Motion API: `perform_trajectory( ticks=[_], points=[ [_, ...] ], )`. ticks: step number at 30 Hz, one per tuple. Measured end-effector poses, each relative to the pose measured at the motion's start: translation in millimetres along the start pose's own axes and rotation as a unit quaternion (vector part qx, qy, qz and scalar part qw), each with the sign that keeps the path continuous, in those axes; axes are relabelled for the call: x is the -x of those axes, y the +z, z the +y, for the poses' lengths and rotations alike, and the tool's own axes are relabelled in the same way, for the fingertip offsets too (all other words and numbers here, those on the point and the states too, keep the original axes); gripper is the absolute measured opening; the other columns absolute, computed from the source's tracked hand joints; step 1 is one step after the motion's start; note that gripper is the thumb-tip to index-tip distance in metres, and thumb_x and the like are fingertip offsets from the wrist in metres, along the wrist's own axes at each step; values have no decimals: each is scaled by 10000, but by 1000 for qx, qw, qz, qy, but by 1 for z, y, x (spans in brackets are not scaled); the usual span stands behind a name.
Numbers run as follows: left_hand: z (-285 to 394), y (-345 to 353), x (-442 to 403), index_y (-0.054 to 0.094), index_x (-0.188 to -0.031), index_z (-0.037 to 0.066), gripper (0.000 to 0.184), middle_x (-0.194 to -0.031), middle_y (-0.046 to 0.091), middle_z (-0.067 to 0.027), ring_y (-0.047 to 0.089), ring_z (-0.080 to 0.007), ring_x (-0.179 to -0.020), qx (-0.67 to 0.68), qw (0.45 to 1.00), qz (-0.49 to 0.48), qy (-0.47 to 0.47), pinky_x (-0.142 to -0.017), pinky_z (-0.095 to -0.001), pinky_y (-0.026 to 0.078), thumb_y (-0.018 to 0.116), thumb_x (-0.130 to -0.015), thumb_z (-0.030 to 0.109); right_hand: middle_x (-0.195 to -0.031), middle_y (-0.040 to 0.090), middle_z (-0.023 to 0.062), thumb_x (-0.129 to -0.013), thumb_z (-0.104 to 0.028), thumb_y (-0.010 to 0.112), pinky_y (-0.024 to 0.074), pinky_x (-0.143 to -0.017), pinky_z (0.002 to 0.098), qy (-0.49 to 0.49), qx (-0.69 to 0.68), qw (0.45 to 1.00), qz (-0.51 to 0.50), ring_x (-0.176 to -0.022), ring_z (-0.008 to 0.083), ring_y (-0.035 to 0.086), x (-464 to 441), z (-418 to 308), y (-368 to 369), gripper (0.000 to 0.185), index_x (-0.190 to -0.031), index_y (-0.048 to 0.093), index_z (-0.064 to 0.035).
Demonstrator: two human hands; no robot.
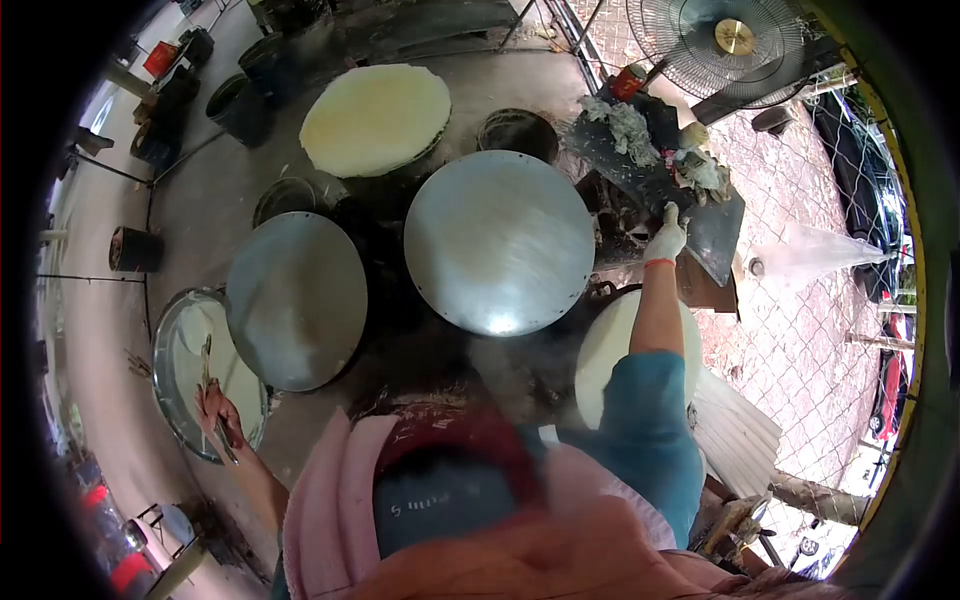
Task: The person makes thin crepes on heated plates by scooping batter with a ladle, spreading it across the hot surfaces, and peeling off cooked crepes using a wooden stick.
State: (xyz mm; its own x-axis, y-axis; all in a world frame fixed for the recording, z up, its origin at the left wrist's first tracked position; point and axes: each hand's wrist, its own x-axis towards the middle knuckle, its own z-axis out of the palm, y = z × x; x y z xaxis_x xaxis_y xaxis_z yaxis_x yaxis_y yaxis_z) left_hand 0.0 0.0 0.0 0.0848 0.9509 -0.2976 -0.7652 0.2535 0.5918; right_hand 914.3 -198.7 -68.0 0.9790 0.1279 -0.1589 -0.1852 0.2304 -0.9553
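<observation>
My left hand (218, 412) is closed around a thin, worn stick (207, 365), held over the rim of a wide metal basin (165, 395) of pale, batter-like liquid (240, 395). My right hand (667, 238), in a whitish glove with an orange band at the wrist, reaches to the edge of a dark board (715, 235). Its fingers look curled, but whatever they hold is too small to make out. Crumpled pale cloths (700, 172) lie just beyond it. Under my right forearm is a round, pale surface (605, 355), partly covered by the arm.
Two big round metal plates, the left one (297, 300) and the middle one (498, 243), are in front of me. Behind them is a pale yellow round sheet (375, 120). Dark buckets (240, 108) stand at the back left. A fan (735, 38) and wire fence (800, 340) are on the right.
</observation>
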Motion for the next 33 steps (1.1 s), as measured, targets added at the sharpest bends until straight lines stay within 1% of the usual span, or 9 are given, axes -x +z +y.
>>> perform_trajectory(
  ticks=[4, 7, 11, 13, 17, 20, 25, 29, 33],
  points=[
    [-45, -11, 1, 413, -1222, -66, 345, -674, 459, -60, 398, -87, -433, 35, 999, -16, -38, -411, -232, 290, 389, -1013, 208, -977, 628, 54, -864, -110, 667, 495, -646, 327, 40, 38, 998, -30, -758, 159, 590, -49, 53, -17, 394, -1223, 529, -25],
    [-19, -21, 17, 471, -1085, 20, 216, -654, 444, 2, 378, -63, -437, 2, 998, -35, -51, -382, -214, 290, 447, -990, 213, -825, 631, 57, -862, -61, 639, 512, -541, 301, 58, 29, 983, -170, -643, 174, 608, 107, 68, 58, 166, -1023, 604, -41],
    [6, 15, 55, 515, -878, 106, 175, -563, 375, 68, 374, -59, -447, -266, 960, 87, 15, -410, -215, 342, 548, -950, 263, -978, 622, 68, -915, -94, 603, 509, -674, 264, 54, 84, 915, -390, -772, 116, 584, 387, 0, 184, 448, -1331, 470, 5],
    [27, -28, 52, 527, -845, 97, 218, -552, 380, 51, 362, -78, -410, -224, 962, 151, -36, -412, -230, 311, 551, -951, 287, -1068, 594, 53, -889, -12, 606, 491, -818, 248, -8, 139, 821, -553, -896, 96, 562, 512, -8, 219, 457, -1331, 489, -15],
    [48, -148, 11, 521, -764, 85, 327, -492, 361, 21, 309, -102, -343, -272, 950, 20, -151, -363, -261, 226, 553, -948, 354, -1253, 554, 133, -761, -421, 735, 472, -917, 391, -341, 284, 495, -747, -1155, 317, 522, 719, 51, 254, 704, -1319, 476, -79],
    [80, -177, 0, 517, -767, 84, 357, -477, 347, 6, 314, -109, -347, -248, 943, -2, -221, -359, -270, 225, 535, -954, 387, -1208, 568, 203, -814, -252, 653, 498, -845, 435, -198, 476, 329, -791, -1010, 363, 599, 839, 120, 271, 663, -1400, 371, -123],
    [118, -169, 7, 492, -966, 41, 331, -600, 432, -8, 393, -98, -449, -397, 888, 18, -229, -391, -265, 312, 468, -987, 371, -1218, 609, 156, -862, -86, 631, 510, -823, 353, -37, 359, 685, -633, -994, 264, 647, 868, 180, 229, 521, -1357, 468, -97],
    [114, -238, -12, 513, -980, -15, 184, -796, 645, -211, 654, -349, -675, -831, 536, -64, -134, -596, -460, 510, 435, -945, 149, -1015, 664, 81, -850, -90, 688, 506, -831, 266, 107, 326, 802, -489, -924, 115, 624, 831, 183, 175, 413, -1220, 545, 23],
    [107, -253, -68, 518, -1002, -30, 182, -846, 644, -242, 642, -416, -779, -888, 419, -184, -40, -674, -499, 514, 440, -875, 75, -1010, 658, 57, -902, -33, 614, 493, -850, 243, 146, 269, 885, -351, -938, 112, 620, 831, 169, 142, 346, -1230, 528, 38]
  ],
)
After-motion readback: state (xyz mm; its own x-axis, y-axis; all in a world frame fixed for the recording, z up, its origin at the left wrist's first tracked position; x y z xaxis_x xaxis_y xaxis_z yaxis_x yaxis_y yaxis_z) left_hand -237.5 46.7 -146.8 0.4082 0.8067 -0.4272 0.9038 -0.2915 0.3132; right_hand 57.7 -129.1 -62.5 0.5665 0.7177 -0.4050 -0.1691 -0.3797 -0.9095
